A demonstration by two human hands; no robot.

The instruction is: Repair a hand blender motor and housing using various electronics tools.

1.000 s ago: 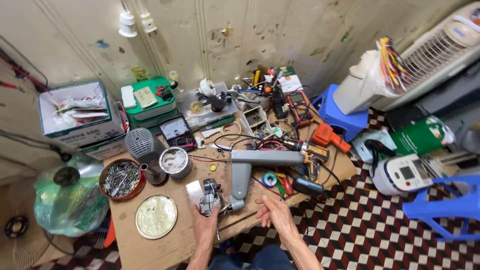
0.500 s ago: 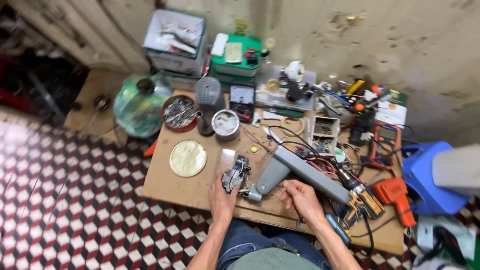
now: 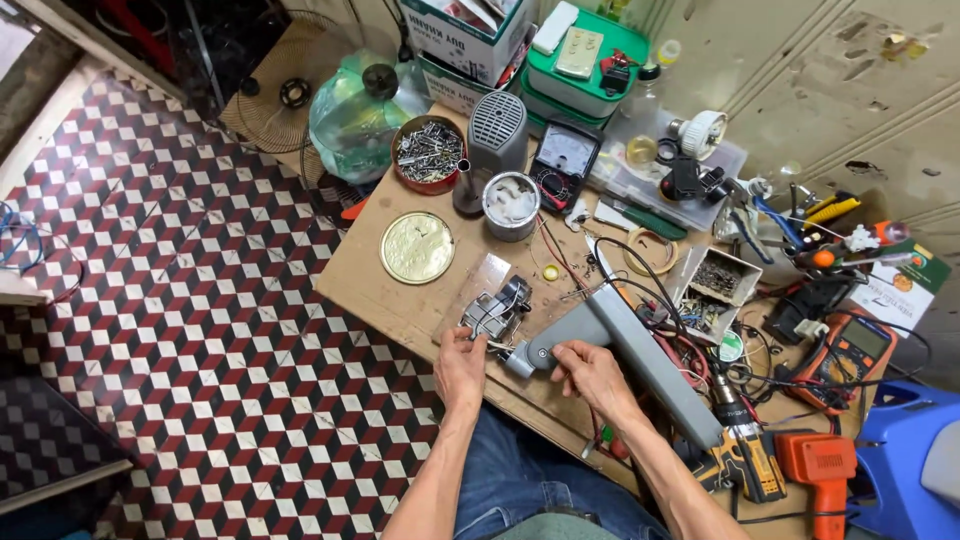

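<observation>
- Small motor assembly (image 3: 497, 309), a block of bare metal with thin wires, lies on the wooden desk (image 3: 370, 270) near its front edge, just beside the end of a long grey plastic housing (image 3: 630, 350).
- Left hand (image 3: 460, 365) rests at the motor's near side, fingers curled and touching it; whether it actually pinches it I cannot tell.
- Right hand (image 3: 592, 372) is half closed over the rounded end of the grey housing, fingertips on its top face.
- Motor looks dense and rigid for its bulk, with sharp metal edges; the body is the place to grip, since the fine wires would likely tear if pulled.
- Housing seems light, stiff and smooth, probably slippery; its long flat sides offer the surest hold.
- Around them: a round brass-coloured lid (image 3: 417, 247), a red tin of screws (image 3: 428, 153), a grey cylindrical can (image 3: 511, 205), a small cardboard box of hardware (image 3: 712, 290), an orange drill (image 3: 820, 470) and tangled cables.
</observation>
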